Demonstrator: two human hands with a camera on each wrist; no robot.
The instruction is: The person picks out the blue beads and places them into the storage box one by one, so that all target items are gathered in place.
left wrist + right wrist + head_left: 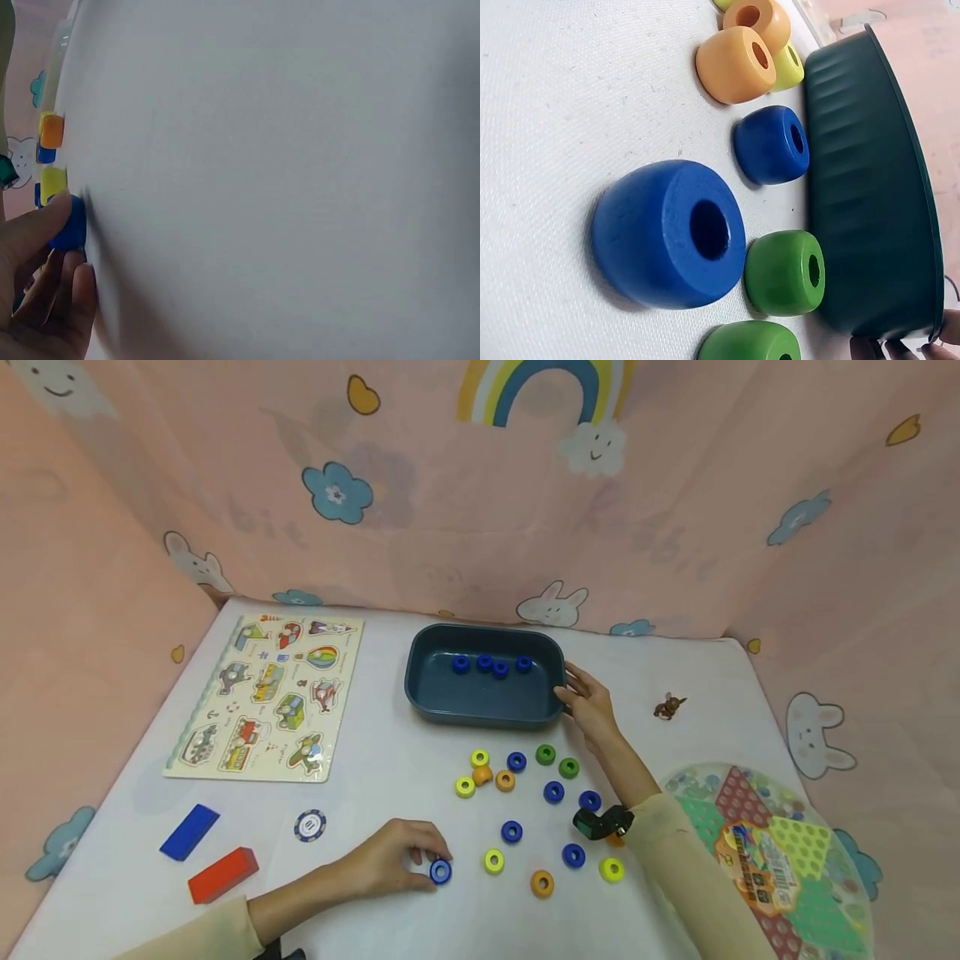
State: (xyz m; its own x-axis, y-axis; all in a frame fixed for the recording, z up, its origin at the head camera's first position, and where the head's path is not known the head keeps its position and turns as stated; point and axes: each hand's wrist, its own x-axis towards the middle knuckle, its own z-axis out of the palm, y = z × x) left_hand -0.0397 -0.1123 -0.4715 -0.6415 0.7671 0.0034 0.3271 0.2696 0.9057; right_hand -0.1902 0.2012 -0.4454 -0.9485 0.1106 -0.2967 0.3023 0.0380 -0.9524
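My left hand [386,860] pinches a blue bead [440,872] between thumb and fingers at the front of the table. In the left wrist view the thumb lies on one side of this blue bead [71,225] and fingers are on the other. My right hand [594,714] grips the right end of a dark teal tray [480,710], its thumb at the rim and its fingers around the outside. Several blue beads [461,664] lie inside the tray. Outside it are loose blue beads [671,236], green beads [784,274], orange beads [735,66] and yellow beads [493,861].
To the left are a picture puzzle board [262,702], a blue block [189,832], a red block [222,875] and a poker chip [310,826]. A small brown animal figure [669,706] and a round patterned clear bag [780,860] are at the right. Pink cloth [450,543] hangs behind.
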